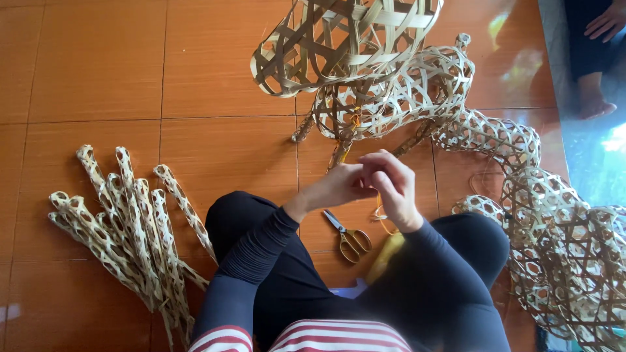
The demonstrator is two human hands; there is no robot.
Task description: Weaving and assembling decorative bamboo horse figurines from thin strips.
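Top edge cuts the big woven basket, so its upper part can't be read. Right & bottom edges cut the pile of woven lattice pieces; no count possible. Left hand and right hand overlap w/ fingers bunched: whatever they pinch is too small and covered to tell. Yellow strand slips behind the right hand. Yellow bundle mostly hidden by the right leg. Bundle of woven tubes: lower ends hidden behind the left sleeve. Another person's foot and hand cut by top right corner.
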